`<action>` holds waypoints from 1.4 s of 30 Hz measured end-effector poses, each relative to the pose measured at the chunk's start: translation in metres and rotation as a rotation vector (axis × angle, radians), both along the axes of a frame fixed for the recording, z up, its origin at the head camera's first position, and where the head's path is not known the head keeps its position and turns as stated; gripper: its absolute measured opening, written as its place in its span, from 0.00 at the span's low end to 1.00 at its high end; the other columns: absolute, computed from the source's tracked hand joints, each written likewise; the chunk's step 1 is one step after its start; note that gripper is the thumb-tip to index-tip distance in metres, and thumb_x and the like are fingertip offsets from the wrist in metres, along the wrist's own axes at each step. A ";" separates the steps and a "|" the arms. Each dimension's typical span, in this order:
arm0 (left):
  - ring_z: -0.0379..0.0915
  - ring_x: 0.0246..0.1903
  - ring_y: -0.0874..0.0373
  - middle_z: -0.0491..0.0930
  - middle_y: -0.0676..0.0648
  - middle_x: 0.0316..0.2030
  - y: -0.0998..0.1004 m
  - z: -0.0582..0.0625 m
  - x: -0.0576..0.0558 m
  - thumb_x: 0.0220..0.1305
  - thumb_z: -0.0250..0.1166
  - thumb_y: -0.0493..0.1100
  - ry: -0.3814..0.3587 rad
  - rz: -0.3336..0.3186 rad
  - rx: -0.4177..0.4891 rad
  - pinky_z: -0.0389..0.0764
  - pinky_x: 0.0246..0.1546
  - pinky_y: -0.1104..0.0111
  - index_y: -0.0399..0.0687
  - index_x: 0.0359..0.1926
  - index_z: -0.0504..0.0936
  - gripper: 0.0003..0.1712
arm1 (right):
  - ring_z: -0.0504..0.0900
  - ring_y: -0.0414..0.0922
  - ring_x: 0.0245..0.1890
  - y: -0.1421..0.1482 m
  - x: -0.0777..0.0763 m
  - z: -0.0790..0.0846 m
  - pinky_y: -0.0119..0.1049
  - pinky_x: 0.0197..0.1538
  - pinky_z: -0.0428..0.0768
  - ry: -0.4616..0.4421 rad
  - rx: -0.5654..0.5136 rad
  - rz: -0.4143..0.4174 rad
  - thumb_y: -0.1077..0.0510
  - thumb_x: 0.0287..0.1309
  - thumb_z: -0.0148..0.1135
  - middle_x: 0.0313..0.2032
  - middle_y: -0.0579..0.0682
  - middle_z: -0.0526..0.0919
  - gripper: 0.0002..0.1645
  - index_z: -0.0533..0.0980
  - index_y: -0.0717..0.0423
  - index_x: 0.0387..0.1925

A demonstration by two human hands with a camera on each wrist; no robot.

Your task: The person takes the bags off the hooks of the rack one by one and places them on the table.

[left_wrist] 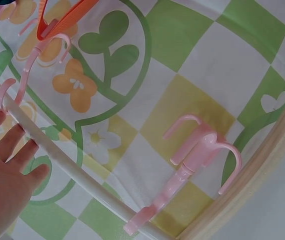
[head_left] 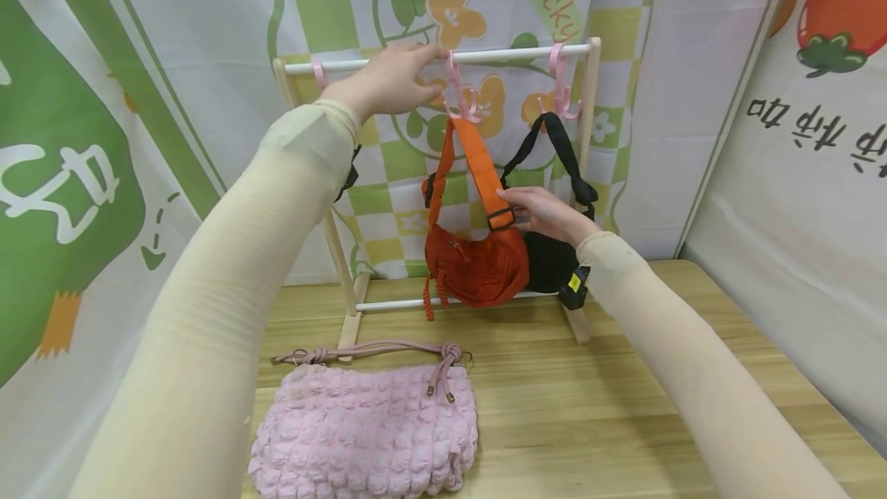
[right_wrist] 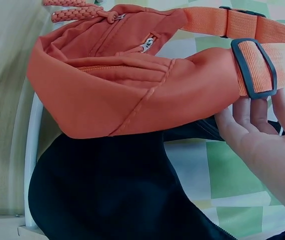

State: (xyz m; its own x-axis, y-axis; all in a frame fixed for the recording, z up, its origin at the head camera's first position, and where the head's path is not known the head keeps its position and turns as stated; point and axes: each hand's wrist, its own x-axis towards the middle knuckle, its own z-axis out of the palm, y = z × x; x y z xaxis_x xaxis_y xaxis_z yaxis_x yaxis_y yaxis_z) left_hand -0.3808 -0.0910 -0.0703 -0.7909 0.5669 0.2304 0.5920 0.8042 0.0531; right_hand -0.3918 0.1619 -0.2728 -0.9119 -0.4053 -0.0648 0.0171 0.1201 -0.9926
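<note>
Left hand [head_left: 396,80] and right hand [head_left: 546,212] were bare. Left sleeve [head_left: 225,276] and right sleeve [head_left: 682,349] were long, cream, lightly creased; left cuff [head_left: 312,133] bulged angularly. Black device [head_left: 572,297] with yellow label [head_left: 574,281] showed at right wrist.

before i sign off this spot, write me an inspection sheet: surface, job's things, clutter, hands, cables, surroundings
Surface: wood-grain table, with a rack standing on it.
Job's things: orange bag hangs from the middle pink hook; black bag hangs from the right pink hook; pink bag lies on the table in front of the rack; a third pink hook is at the rail's left end.
Clutter: nothing seen.
Hands: left hand at the rail beside the middle hook; right hand holds the orange strap.
Cables: nothing seen.
Surroundings: printed backdrop behind the rack, and a tomato print at right.
</note>
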 end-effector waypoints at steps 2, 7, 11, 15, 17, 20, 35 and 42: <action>0.47 0.71 0.43 0.52 0.41 0.72 0.000 0.000 -0.001 0.71 0.49 0.51 0.002 -0.004 0.001 0.51 0.71 0.48 0.54 0.74 0.50 0.34 | 0.78 0.42 0.48 0.000 0.000 0.000 0.50 0.66 0.67 -0.013 -0.015 0.005 0.47 0.69 0.49 0.45 0.45 0.78 0.29 0.65 0.61 0.62; 0.49 0.70 0.42 0.53 0.41 0.72 0.000 -0.001 0.000 0.70 0.50 0.49 0.007 -0.012 0.001 0.55 0.69 0.49 0.52 0.73 0.50 0.34 | 0.72 0.51 0.61 0.000 0.000 -0.001 0.51 0.68 0.64 -0.037 -0.041 0.055 0.47 0.71 0.46 0.63 0.58 0.69 0.31 0.59 0.62 0.67; 0.49 0.70 0.43 0.53 0.41 0.72 0.000 -0.001 0.000 0.70 0.49 0.50 0.011 -0.007 -0.003 0.56 0.69 0.49 0.53 0.73 0.50 0.34 | 0.59 0.57 0.69 0.001 -0.001 -0.001 0.52 0.71 0.59 -0.055 -0.044 0.104 0.48 0.71 0.44 0.71 0.63 0.53 0.35 0.50 0.61 0.71; 0.48 0.71 0.43 0.52 0.41 0.72 0.000 0.000 0.000 0.71 0.48 0.51 0.006 -0.004 0.000 0.54 0.70 0.49 0.53 0.74 0.49 0.34 | 0.62 0.55 0.68 0.000 -0.002 -0.002 0.52 0.69 0.62 -0.064 -0.023 0.106 0.49 0.71 0.45 0.69 0.60 0.58 0.34 0.51 0.59 0.70; 0.48 0.71 0.43 0.51 0.41 0.72 -0.001 0.000 0.000 0.71 0.48 0.51 0.001 -0.002 0.004 0.54 0.70 0.49 0.53 0.74 0.49 0.35 | 0.69 0.52 0.62 0.000 -0.002 -0.002 0.49 0.65 0.67 -0.060 -0.007 0.098 0.49 0.70 0.46 0.63 0.57 0.66 0.31 0.54 0.58 0.67; 0.47 0.71 0.43 0.51 0.42 0.73 0.000 0.000 0.000 0.71 0.48 0.52 -0.002 0.001 0.004 0.53 0.70 0.49 0.54 0.74 0.49 0.35 | 0.77 0.45 0.51 -0.001 -0.002 -0.003 0.43 0.56 0.72 -0.051 -0.001 0.105 0.48 0.70 0.47 0.53 0.49 0.77 0.26 0.59 0.56 0.63; 0.44 0.72 0.42 0.49 0.42 0.73 0.000 -0.001 0.000 0.71 0.49 0.52 -0.003 0.012 -0.005 0.49 0.71 0.47 0.55 0.74 0.48 0.35 | 0.76 0.44 0.51 0.004 -0.001 -0.003 0.39 0.53 0.70 -0.067 -0.041 0.135 0.45 0.72 0.41 0.53 0.49 0.79 0.28 0.57 0.55 0.65; 0.43 0.72 0.43 0.49 0.42 0.73 0.000 -0.001 0.001 0.71 0.48 0.52 -0.009 0.013 0.001 0.49 0.71 0.48 0.56 0.74 0.48 0.35 | 0.81 0.42 0.42 0.004 -0.001 0.001 0.36 0.52 0.75 -0.108 -0.141 0.122 0.48 0.72 0.41 0.40 0.46 0.80 0.22 0.58 0.55 0.59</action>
